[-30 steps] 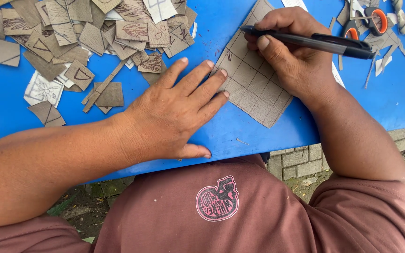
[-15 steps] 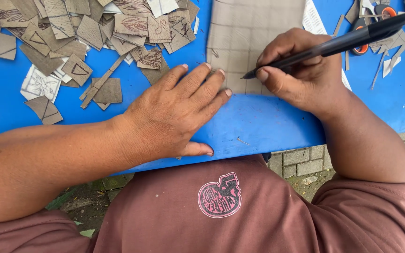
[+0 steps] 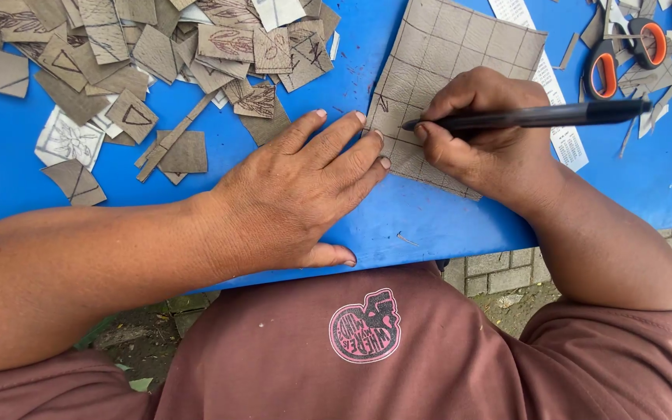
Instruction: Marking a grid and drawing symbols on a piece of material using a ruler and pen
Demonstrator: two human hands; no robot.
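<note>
Two hands of mine are at work on the blue tabletop (image 3: 9,179). My right hand (image 3: 491,148) is closed around a slim black pen (image 3: 538,117), pinched between thumb and fingertips, with the barrel lying nearly level and pointing off to the right. Its tip touches the grey-brown gridded leather sheet (image 3: 460,54), down in the lower left part of the sheet where a small mark sits in one square. The sheet lies flat near the table's front edge, tilted a little, and the heel of my right hand rests on its lower corner.

My left hand (image 3: 289,194) holds nothing; it lies spread and flat, palm down on the table, with the fingertips pressing on the left edge of the sheet and the thumb stretched along the table's front edge.

Many cut grey-brown leather squares and scraps (image 3: 157,47) are heaped on the left side of the table, some with leaf drawings or triangles inked on them. Black scissors with orange-lined handles (image 3: 624,54) lie at the far right among thin offcuts, and a white printed paper strip (image 3: 561,132) runs under my right hand beside the sheet.
</note>
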